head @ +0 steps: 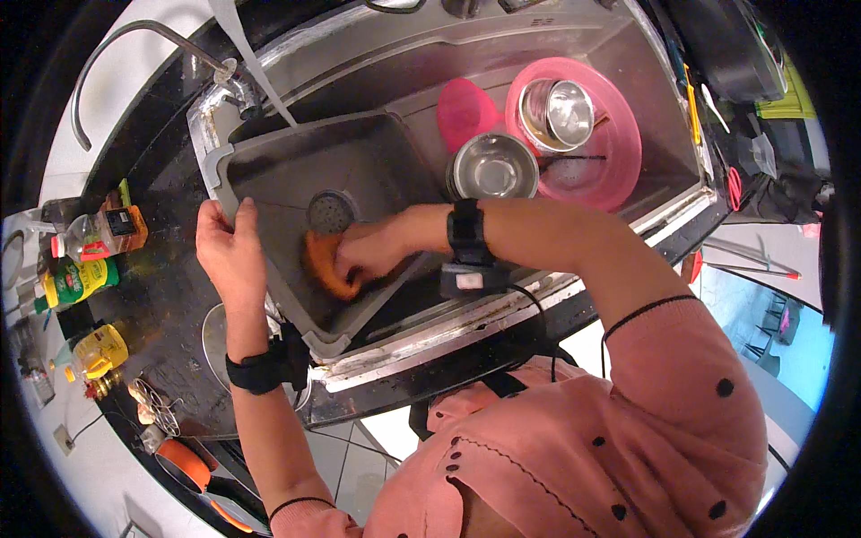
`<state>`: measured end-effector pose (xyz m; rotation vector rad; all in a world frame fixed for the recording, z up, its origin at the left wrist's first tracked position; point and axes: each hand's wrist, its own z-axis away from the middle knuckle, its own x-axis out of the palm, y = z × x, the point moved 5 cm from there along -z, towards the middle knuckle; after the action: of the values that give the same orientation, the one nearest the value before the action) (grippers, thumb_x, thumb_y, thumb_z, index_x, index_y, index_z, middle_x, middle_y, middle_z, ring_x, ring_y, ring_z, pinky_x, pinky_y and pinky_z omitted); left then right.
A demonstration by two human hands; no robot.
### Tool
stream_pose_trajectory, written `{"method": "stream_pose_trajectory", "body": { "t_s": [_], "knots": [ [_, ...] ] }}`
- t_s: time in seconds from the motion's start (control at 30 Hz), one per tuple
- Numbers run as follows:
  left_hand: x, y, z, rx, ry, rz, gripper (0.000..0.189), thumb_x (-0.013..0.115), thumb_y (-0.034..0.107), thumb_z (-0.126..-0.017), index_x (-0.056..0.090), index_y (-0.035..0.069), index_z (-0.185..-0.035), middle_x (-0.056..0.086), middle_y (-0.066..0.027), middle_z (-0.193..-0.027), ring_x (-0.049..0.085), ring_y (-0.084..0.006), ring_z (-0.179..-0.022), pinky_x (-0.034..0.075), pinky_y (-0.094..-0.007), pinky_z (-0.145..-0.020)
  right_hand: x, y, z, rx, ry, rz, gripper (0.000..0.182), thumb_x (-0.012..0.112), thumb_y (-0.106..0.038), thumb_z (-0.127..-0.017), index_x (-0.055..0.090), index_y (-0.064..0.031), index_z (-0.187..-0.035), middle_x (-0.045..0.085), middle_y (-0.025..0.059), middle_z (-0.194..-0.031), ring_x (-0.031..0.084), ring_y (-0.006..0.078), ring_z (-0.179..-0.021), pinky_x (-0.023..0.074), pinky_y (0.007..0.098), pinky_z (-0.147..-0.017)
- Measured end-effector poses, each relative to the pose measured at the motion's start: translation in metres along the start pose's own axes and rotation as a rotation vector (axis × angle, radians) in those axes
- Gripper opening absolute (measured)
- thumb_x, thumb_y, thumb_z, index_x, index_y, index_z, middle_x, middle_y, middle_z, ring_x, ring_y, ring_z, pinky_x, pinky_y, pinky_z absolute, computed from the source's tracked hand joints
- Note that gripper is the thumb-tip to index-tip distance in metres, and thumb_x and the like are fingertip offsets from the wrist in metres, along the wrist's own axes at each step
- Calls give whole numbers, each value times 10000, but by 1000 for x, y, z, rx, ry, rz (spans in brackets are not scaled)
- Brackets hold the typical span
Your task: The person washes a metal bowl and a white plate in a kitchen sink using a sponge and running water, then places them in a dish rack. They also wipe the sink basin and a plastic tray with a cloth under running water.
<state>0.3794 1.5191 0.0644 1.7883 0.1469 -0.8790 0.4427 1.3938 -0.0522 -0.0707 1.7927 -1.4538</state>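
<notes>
A grey plastic drain basin (269,202) sits tilted at the left of the metal sink, with a round perforated drain strainer (331,211) in its floor. My left hand (232,252) grips the basin's left rim, thumb on top. Inside the basin, my right hand (377,249) presses an orange cloth or sponge (324,265) against the floor near the strainer; the fingers partly hide it. Beyond my right forearm stand a steel bowl (496,168) and a pink plastic tub (622,155) with steel cups (572,114) in it. A bright pink plastic bowl (464,114) lies beside them.
A metal faucet (235,91) rises at the upper left, near the basin's corner. Bottles (101,353) and a green-yellow pouch (81,282) line the left counter. An orange pan (181,464) lies at the lower left. The sink's front rim (430,343) runs close to my body.
</notes>
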Motion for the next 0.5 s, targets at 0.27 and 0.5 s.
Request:
{"method": "stream_pose_trajectory", "body": {
  "t_s": [0.27, 0.5],
  "knots": [
    [-16, -11, 3, 24, 66, -144, 150, 622, 128, -808, 531, 9, -803, 492, 2, -649, 397, -77, -587, 382, -238, -562, -10, 109, 42, 638, 174, 47, 125, 591, -135, -736, 633, -60, -826, 633, 142, -769, 630, 283, -761, 474, 418, -633],
    [-13, 3, 10, -16, 86, 7, 153, 628, 130, -809, 532, 15, -775, 482, 8, -633, 379, -70, -570, 369, -243, -540, -25, 31, -22, 440, 503, -13, 292, 586, -182, -759, 610, -121, -1043, 614, 129, -905, 612, 262, -897, 493, 407, -721]
  ]
}}
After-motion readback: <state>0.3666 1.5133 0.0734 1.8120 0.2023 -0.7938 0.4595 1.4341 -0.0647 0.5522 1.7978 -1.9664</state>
